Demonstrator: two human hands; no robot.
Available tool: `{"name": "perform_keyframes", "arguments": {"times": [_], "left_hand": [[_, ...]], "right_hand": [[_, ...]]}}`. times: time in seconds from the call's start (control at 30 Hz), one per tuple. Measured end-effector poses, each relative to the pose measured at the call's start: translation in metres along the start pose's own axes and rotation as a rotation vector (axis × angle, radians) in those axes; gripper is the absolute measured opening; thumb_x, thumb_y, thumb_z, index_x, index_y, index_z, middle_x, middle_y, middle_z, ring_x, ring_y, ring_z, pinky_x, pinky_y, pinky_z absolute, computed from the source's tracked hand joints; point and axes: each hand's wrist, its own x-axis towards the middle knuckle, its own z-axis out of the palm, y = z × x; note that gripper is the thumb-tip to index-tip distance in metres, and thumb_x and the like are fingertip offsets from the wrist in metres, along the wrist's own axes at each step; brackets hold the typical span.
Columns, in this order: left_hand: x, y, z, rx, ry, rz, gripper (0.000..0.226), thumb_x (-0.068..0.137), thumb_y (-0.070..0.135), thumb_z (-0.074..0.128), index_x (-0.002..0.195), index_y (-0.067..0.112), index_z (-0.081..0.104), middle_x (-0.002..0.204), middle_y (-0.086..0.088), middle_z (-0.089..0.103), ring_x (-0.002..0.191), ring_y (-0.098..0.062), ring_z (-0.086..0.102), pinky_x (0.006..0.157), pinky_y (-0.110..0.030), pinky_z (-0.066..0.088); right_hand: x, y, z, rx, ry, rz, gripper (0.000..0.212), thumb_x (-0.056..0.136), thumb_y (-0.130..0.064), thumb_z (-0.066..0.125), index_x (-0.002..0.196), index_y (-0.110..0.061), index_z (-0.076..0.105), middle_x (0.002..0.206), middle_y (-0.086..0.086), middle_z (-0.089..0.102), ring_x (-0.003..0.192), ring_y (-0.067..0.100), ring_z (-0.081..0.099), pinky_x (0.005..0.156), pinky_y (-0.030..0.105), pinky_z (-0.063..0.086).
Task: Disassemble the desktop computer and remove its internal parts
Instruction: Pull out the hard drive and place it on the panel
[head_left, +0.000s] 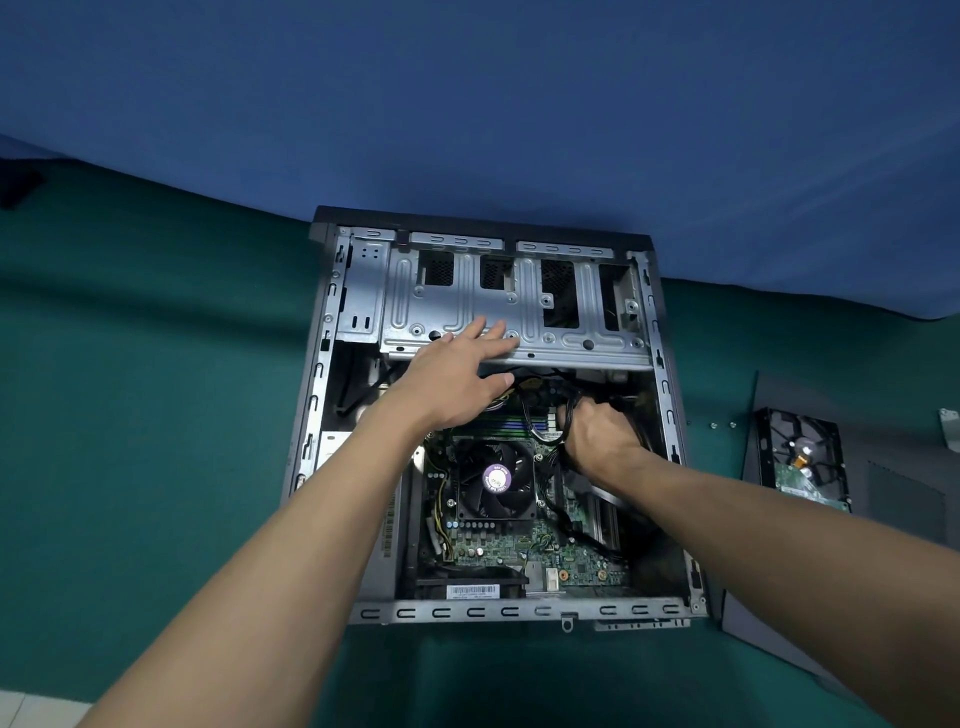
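Surface (156, 415): covered in dark green cloth, lightly creased. A blue sheet (467, 104) meets its far edge.

Directly on the surface:
- Case (519, 612), centre, lying on its side with the open side up. Its far end touches the blue sheet.
- Panel (904, 499), dark grey, lying flat just to the right of the case and running to the right edge of view.
- Screws (714, 425), three small ones in a loose row on the green cloth between case and panel.
- Bracket (950, 428), light metal, at the far right edge and cut off by the frame.
- Dark item (18, 184), far left, too dim to identify.

Drive (802, 457): rests on the panel, circuit board up, not on the cloth.
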Motion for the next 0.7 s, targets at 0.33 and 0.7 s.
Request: {"name": "perform_keyframes", "arguments": {"times": [0.33,0.7], "left_hand": [[0.003,-0.003,0.004,0.036,0.043,-0.003,0.051,0.099,0.029,0.052,0.147,0.031,0.036,0.158,0.013,0.019,0.147,-0.005,0.004,0.120,-0.035,0.003],[0.002,-0.002,0.004,0.026,0.040,-0.004,0.051,0.099,0.028,0.053,0.147,0.031,0.037,0.158,0.014,0.020,0.147,-0.005,0.005,0.121,-0.035,0.005]], "right_hand": [[0.004,0.004,-0.003,-0.194,0.006,-0.156,0.039,0.097,-0.003,0.029,0.124,-0.015,0.055,0.090,0.008,0.065,0.064,0.021,0.050,0.061,0.027,0.040],[-0.023,-0.007,-0.006,-0.346,-0.020,-0.206,0.020,0.091,-0.004,0.050,0.103,-0.006,0.066,0.104,0.011,0.067,0.093,0.026,0.067,0.072,0.033,0.051]]}}
